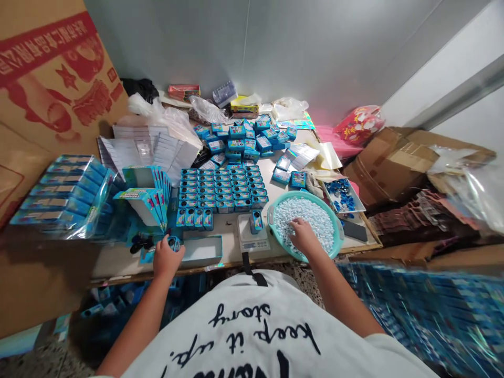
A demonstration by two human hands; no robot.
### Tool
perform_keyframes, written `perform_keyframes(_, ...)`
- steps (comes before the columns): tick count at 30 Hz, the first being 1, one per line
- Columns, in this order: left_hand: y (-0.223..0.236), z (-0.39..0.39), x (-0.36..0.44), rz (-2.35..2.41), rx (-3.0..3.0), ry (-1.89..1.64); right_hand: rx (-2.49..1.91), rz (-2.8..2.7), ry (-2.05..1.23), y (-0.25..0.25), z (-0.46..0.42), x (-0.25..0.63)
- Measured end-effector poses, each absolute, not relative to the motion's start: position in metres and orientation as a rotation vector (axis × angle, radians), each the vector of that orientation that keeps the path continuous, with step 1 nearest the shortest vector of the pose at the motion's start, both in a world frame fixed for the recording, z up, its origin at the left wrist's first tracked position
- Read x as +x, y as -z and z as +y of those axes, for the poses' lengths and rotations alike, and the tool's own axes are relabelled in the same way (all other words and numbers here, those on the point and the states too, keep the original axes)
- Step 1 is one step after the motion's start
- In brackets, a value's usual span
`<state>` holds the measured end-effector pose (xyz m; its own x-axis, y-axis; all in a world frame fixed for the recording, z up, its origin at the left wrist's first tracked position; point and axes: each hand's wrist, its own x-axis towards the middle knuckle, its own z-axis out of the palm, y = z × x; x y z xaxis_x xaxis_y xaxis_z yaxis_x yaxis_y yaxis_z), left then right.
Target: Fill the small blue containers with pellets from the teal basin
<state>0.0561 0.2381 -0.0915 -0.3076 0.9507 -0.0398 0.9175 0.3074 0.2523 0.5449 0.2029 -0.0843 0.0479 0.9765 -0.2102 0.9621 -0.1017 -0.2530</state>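
My left hand (166, 257) is closed around a small blue box (174, 243) near the table's front edge, beside an open blue tray (201, 251). My right hand (302, 234) reaches into a teal basin (275, 209) filled with small white pellets (311, 212); its fingers are curled down among them. Between my hands stands a small white scale (252, 238) with one blue box (255, 221) on it. Behind the scale, several rows of small blue boxes (222, 188) lie in a neat block on the table.
A loose pile of blue boxes (246, 137) sits further back. Stacked display cartons (147, 197) and wrapped blue packs (63, 194) stand at left. A tray of blue pieces (342, 195) lies right of the basin. Cardboard boxes (394, 163) stand at right, a large carton (47, 79) at left.
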Motion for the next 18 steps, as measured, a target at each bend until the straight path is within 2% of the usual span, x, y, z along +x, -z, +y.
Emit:
perform_keyframes(5, 0.07, 0.233, 0.058, 2.39, 1.859, -0.454, -2.199, -2.235, -0.55, 0.079, 0.217, 0.551)
perform_keyframes(8, 0.061, 0.227, 0.077, 2.205, 2.039, -0.593, -2.196, -2.302, -0.587, 0.078, 0.223, 0.552)
perform_keyframes(13, 0.077, 0.209, 0.125, 1.692, 2.183, -0.553, -2.198, -2.365, -0.625, 0.082, 0.226, 0.546)
perform_keyframes(18, 0.096, 0.196, 0.171, 1.459, 2.13, -0.504, -2.17, -2.341, -0.619, 0.074, 0.223, 0.546)
